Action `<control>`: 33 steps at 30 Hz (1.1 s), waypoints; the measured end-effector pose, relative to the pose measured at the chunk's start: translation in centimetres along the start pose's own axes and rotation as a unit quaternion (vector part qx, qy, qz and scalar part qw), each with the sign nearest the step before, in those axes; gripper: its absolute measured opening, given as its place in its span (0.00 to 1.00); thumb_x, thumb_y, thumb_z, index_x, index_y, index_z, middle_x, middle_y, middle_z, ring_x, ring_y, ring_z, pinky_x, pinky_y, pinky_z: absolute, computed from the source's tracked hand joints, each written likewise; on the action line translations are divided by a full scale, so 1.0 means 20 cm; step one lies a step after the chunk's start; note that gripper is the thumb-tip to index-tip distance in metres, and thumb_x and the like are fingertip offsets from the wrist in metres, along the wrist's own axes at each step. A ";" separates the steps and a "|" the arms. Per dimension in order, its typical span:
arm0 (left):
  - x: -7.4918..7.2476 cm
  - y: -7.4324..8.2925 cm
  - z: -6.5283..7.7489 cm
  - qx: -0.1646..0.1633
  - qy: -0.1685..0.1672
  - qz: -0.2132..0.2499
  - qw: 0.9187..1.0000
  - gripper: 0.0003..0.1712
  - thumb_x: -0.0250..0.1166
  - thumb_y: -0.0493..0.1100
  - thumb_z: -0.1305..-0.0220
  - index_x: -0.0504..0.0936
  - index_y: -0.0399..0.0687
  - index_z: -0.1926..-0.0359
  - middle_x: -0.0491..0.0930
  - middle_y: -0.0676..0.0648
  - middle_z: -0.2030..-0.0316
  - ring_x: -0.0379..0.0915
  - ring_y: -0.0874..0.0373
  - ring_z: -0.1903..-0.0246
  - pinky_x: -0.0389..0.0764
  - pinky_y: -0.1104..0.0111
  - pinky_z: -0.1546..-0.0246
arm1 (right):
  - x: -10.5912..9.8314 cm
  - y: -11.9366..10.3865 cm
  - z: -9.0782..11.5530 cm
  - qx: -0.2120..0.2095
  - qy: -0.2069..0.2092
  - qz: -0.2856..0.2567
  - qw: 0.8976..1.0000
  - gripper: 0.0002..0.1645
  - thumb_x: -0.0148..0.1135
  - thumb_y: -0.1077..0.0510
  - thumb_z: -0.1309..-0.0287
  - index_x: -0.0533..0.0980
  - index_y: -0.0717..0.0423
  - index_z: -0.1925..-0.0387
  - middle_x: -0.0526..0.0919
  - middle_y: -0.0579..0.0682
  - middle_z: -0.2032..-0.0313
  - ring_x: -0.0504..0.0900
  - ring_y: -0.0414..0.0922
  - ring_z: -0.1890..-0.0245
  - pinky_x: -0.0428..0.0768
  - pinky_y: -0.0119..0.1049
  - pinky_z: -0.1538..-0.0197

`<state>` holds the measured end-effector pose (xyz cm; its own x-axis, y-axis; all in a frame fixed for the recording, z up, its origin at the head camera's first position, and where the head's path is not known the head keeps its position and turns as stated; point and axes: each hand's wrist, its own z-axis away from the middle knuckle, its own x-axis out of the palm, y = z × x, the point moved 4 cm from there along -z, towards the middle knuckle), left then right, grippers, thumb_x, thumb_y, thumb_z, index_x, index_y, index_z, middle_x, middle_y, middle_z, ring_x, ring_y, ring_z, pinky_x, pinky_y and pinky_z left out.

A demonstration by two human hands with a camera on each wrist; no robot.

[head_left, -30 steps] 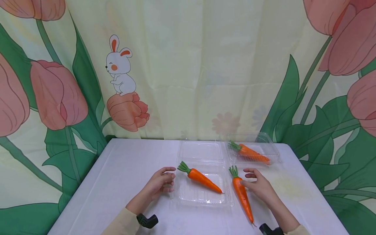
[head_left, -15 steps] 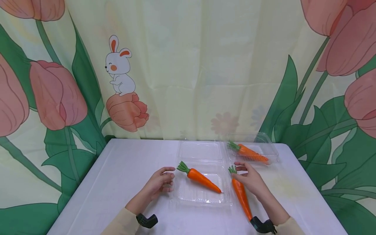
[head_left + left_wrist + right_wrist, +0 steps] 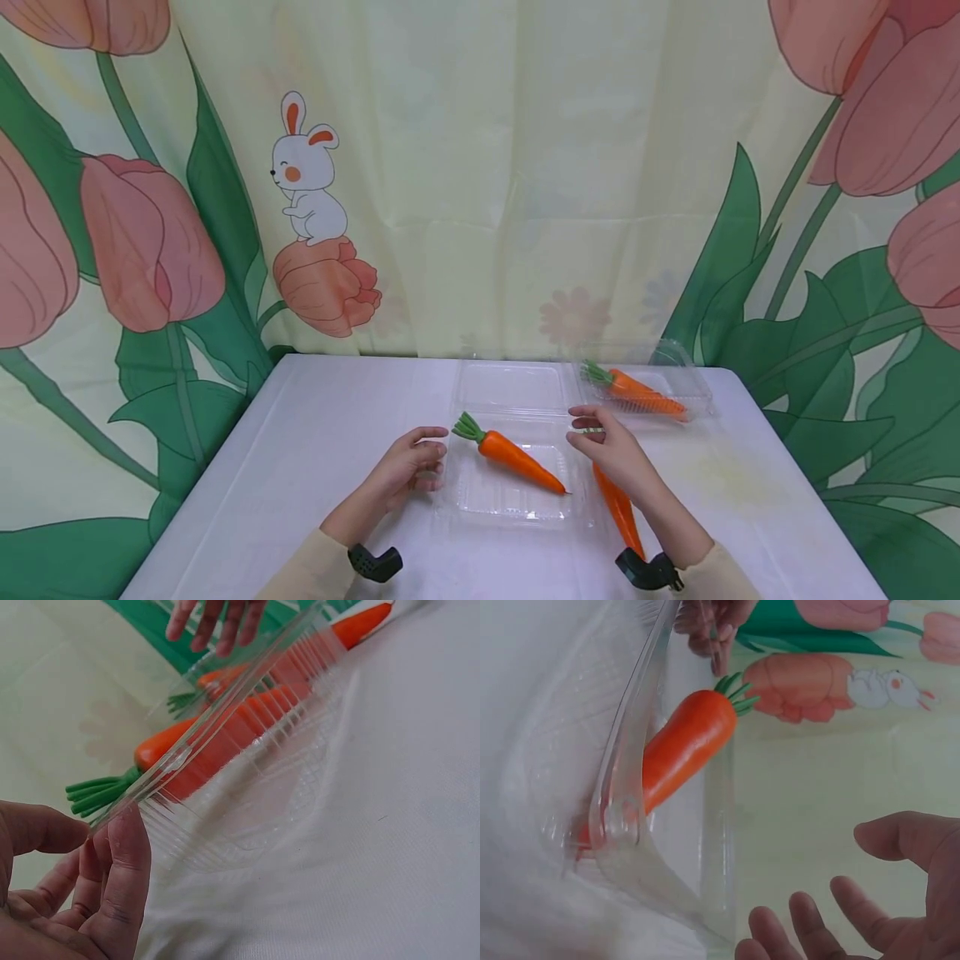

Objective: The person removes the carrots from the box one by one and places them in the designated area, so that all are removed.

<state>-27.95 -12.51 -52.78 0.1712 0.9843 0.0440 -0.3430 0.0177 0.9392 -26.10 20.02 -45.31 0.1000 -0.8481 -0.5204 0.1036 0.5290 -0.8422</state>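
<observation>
An orange carrot [image 3: 521, 462] with a green top lies slantwise in the base of a clear plastic clamshell box [image 3: 517, 522], whose lid [image 3: 513, 387] is folded back. My left hand [image 3: 408, 467] is at the box's left side. In the left wrist view its thumb and finger [image 3: 127, 859] pinch the rim, close to the carrot's leaves. My right hand [image 3: 611, 442] hovers near the box's right edge with spread, slightly bent fingers [image 3: 810, 922] holding nothing. Beneath it lies a second carrot [image 3: 617, 508], its top mostly hidden by the hand.
At the back right of the white table [image 3: 337, 400] sits another clear box [image 3: 699, 396] with a carrot [image 3: 645, 392] inside. Behind the table hangs a curtain [image 3: 450, 167] printed with tulips and a rabbit. A black wrist device [image 3: 648, 569] overlaps the second carrot's tip.
My right hand has moved left and away from me, passing over the second carrot to the box's right edge. My left hand has stayed at the box's left side.
</observation>
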 end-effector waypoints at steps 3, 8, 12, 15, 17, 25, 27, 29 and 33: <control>0.00 0.00 0.00 0.002 0.001 -0.001 1.000 0.26 0.63 0.42 0.27 0.71 0.41 0.32 0.79 0.44 0.61 0.76 0.57 0.68 0.86 0.68 0.69 | 0.03 -0.03 -0.01 -0.006 -0.004 -0.009 1.000 0.27 0.64 0.53 0.30 0.71 0.54 0.33 0.78 0.60 0.39 0.81 0.55 0.44 0.81 0.54 0.39; 0.00 0.00 -0.01 0.005 -0.001 -0.003 1.000 0.26 0.63 0.42 0.27 0.71 0.41 0.32 0.79 0.42 0.56 0.76 0.57 0.67 0.86 0.68 0.69 | 0.10 -0.05 -0.01 -0.008 -0.011 -0.020 1.000 0.26 0.63 0.54 0.30 0.72 0.53 0.34 0.79 0.57 0.41 0.81 0.52 0.46 0.81 0.54 0.40; 0.00 0.00 -0.01 0.006 -0.003 -0.002 1.000 0.26 0.63 0.41 0.27 0.71 0.40 0.32 0.79 0.41 0.55 0.76 0.57 0.67 0.86 0.68 0.69 | 0.16 -0.06 -0.03 -0.010 -0.014 -0.025 1.000 0.24 0.64 0.54 0.31 0.73 0.52 0.36 0.80 0.55 0.43 0.82 0.51 0.47 0.82 0.54 0.41; 0.00 0.00 0.00 0.007 -0.006 -0.001 1.000 0.26 0.63 0.41 0.27 0.70 0.40 0.32 0.79 0.42 0.56 0.76 0.57 0.67 0.86 0.69 0.69 | 0.20 -0.05 -0.03 -0.012 -0.018 -0.024 0.999 0.22 0.64 0.55 0.31 0.75 0.51 0.38 0.82 0.54 0.45 0.83 0.51 0.48 0.83 0.52 0.42; 0.00 0.00 0.00 0.007 -0.007 0.000 1.000 0.26 0.62 0.40 0.27 0.70 0.39 0.32 0.79 0.42 0.56 0.76 0.57 0.68 0.86 0.69 0.70 | 0.23 -0.05 -0.04 -0.016 -0.022 -0.025 0.999 0.22 0.65 0.55 0.31 0.75 0.52 0.38 0.82 0.52 0.46 0.83 0.50 0.49 0.84 0.50 0.44; 0.01 0.00 -0.01 0.007 -0.010 0.003 1.000 0.26 0.62 0.40 0.27 0.70 0.38 0.32 0.78 0.45 0.61 0.76 0.58 0.68 0.85 0.69 0.71 | 0.31 -0.06 -0.04 -0.037 -0.036 -0.039 0.998 0.21 0.65 0.56 0.33 0.76 0.57 0.41 0.84 0.54 0.49 0.85 0.51 0.53 0.83 0.50 0.44; 0.01 0.00 -0.01 0.005 -0.009 0.003 1.000 0.26 0.62 0.40 0.27 0.70 0.38 0.32 0.78 0.45 0.62 0.76 0.58 0.68 0.85 0.69 0.71 | 0.33 -0.06 -0.04 -0.039 -0.040 -0.032 0.998 0.21 0.64 0.57 0.33 0.76 0.58 0.40 0.84 0.55 0.48 0.85 0.52 0.52 0.83 0.51 0.43; 0.00 0.00 -0.01 0.003 -0.009 0.004 1.000 0.27 0.62 0.40 0.27 0.70 0.38 0.31 0.78 0.45 0.62 0.76 0.58 0.68 0.85 0.69 0.71 | 0.35 -0.06 -0.04 -0.036 -0.040 -0.024 0.998 0.21 0.64 0.57 0.33 0.76 0.57 0.40 0.84 0.55 0.47 0.84 0.52 0.51 0.83 0.52 0.42; 0.00 0.00 0.00 0.002 -0.008 0.005 1.000 0.27 0.62 0.40 0.27 0.70 0.38 0.32 0.78 0.45 0.61 0.76 0.58 0.68 0.85 0.69 0.71 | 0.37 -0.07 -0.04 -0.037 -0.038 -0.006 0.999 0.21 0.65 0.57 0.34 0.77 0.56 0.42 0.84 0.55 0.47 0.84 0.53 0.50 0.82 0.53 0.42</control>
<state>-28.00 -12.42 -52.71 0.1827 0.9814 0.0587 -0.3420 0.0075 0.9397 -26.35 13.05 -48.12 0.1749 -0.8482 -0.4999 0.0322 0.5124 -0.8582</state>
